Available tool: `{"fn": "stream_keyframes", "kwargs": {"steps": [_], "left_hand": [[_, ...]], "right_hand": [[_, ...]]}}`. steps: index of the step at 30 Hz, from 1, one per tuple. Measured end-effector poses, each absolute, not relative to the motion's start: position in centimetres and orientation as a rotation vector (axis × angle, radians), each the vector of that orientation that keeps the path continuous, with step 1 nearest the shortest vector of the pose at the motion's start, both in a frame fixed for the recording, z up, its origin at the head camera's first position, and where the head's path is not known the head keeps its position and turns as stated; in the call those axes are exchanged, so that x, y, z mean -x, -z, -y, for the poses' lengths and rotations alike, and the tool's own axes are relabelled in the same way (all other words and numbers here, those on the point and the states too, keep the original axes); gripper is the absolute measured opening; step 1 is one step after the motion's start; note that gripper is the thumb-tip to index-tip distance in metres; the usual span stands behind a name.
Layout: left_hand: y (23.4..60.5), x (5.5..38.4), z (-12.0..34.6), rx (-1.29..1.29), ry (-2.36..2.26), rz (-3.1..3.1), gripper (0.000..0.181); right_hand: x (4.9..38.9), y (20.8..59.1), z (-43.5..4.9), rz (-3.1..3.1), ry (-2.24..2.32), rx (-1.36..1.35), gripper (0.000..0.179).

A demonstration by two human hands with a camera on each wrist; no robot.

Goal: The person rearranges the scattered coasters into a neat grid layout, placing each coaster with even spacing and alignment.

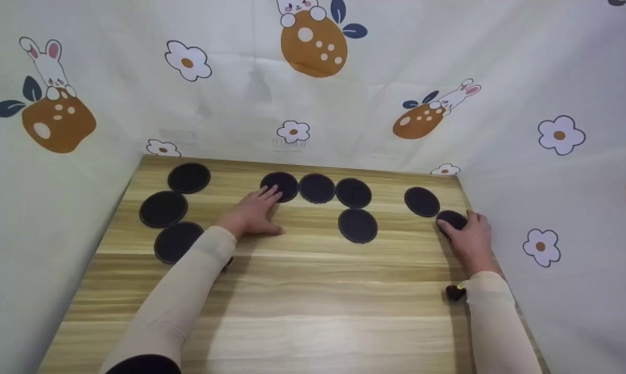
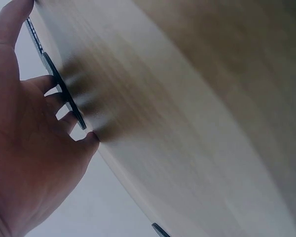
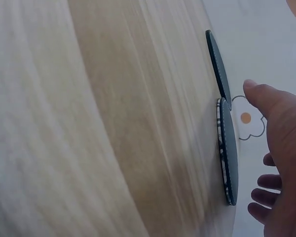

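Note:
My left hand (image 1: 250,213) lies with spread, straight fingers on a flat black round coaster (image 1: 288,181) at the back middle of the table. In the left wrist view, several fingertips of that hand (image 2: 34,128) touch the coaster (image 2: 64,91). At the right, my right hand (image 1: 474,238) is over another black coaster (image 1: 452,220), thumb and fingers spread around it. From the right wrist, a gap shows between the thumb and that coaster (image 3: 229,153), whose edge is light and patterned.
More black coasters (image 1: 317,188) form a bent row at the middle. Several others (image 1: 163,209) lie at the left, one partly behind my left sleeve. One more coaster (image 1: 422,201) lies beside the right-hand one. Printed cloth (image 1: 230,104) rises around the wooden table (image 1: 313,301).

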State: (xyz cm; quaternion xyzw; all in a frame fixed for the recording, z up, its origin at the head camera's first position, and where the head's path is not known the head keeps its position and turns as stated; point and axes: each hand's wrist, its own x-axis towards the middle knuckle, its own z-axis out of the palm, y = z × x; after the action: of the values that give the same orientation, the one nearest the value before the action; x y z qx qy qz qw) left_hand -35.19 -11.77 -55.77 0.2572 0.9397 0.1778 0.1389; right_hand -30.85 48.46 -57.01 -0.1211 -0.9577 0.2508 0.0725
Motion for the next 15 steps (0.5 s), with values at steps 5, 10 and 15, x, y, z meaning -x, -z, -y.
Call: {"fn": "stream_keyframes", "kwargs": {"steps": [5, 10, 15], "left_hand": [[55.7, 35.2, 11.8, -0.740, -0.513, -2.720, 0.111], [55.8, 35.2, 11.7, -0.734, -0.526, -2.721, 0.112], [55.9, 35.3, 11.7, -0.728, -0.520, -2.718, 0.112]], "right_hand": [[31.0, 57.8, -48.7, 2.946, -0.754, 0.376, 0.116], [31.1, 58.1, -48.7, 2.978, -0.700, 0.351, 0.112], [31.2, 58.2, -48.6, 2.984, -0.659, 0.334, 0.106]]}}
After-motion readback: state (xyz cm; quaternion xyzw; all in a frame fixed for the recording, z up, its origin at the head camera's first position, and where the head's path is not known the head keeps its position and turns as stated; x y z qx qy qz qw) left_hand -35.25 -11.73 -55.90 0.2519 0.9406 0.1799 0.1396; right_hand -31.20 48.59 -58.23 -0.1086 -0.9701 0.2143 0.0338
